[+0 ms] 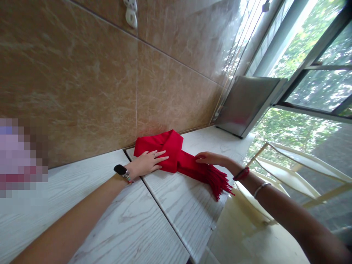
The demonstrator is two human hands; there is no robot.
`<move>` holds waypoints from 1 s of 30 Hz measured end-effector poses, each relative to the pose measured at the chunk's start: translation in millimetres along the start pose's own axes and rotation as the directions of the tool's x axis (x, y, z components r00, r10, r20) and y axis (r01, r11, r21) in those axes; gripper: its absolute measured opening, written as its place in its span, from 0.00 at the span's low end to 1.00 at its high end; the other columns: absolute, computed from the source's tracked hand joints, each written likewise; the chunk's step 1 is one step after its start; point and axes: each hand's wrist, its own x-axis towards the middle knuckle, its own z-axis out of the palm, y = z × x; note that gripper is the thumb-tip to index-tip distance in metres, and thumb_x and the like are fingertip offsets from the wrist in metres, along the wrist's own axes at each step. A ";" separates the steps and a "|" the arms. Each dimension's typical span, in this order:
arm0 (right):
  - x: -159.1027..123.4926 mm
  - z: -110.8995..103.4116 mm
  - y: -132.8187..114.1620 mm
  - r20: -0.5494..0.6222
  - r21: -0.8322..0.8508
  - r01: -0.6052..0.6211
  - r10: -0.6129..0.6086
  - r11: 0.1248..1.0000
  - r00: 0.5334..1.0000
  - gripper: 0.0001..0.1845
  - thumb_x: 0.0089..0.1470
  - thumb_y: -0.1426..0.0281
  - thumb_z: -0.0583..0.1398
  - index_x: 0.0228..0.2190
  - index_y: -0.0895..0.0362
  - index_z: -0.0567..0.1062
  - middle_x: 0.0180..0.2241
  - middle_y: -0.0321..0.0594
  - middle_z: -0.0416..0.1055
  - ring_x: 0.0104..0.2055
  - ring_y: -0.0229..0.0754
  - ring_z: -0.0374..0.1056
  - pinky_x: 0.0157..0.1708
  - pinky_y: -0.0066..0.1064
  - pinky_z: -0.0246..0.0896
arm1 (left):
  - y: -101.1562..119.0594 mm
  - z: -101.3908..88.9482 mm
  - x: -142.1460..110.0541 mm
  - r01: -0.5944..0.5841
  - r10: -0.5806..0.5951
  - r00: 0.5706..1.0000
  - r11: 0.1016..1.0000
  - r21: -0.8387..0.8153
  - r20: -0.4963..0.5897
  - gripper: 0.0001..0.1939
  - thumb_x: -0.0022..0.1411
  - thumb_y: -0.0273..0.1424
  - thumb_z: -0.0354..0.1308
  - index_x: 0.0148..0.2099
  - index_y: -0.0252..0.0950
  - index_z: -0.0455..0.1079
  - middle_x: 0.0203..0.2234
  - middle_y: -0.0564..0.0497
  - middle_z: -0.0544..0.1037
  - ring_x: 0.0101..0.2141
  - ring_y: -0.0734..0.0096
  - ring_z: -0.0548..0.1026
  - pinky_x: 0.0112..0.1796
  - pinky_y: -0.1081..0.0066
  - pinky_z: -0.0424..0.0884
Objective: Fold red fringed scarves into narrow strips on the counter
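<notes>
Here, red scarf (pixel 178 157) lying lengthwise along counter (pixel 176 209), fringe toward window

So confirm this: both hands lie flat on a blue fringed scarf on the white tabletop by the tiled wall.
Wrong on colour. The head view shows the scarf is red, not blue. The left hand and right hand do lie on it, on the white tabletop by the tiled wall.

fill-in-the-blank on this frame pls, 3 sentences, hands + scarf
1. The folded scarf under both hands is ____ in colour.
2. The left hand lies ____ on the scarf, fingers spread.
3. The scarf's fringe hangs near the ____ hand's wrist.

Missing words: red; flat; right

The right hand touches the scarf's narrow part, on the white wood-grain counter.
</notes>
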 end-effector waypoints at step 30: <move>-3.0 -41.2 10.2 0.375 0.443 -0.284 0.112 0.851 0.920 0.23 0.38 0.71 0.65 0.40 0.59 0.71 0.36 0.40 0.75 0.37 0.41 0.71 0.36 0.29 0.68 | -8.9 0.4 -1.8 -0.071 0.070 0.996 0.998 -0.004 -0.047 0.19 0.66 0.37 0.45 0.59 0.48 0.58 0.60 0.54 0.58 0.56 0.70 0.60 0.54 0.68 0.54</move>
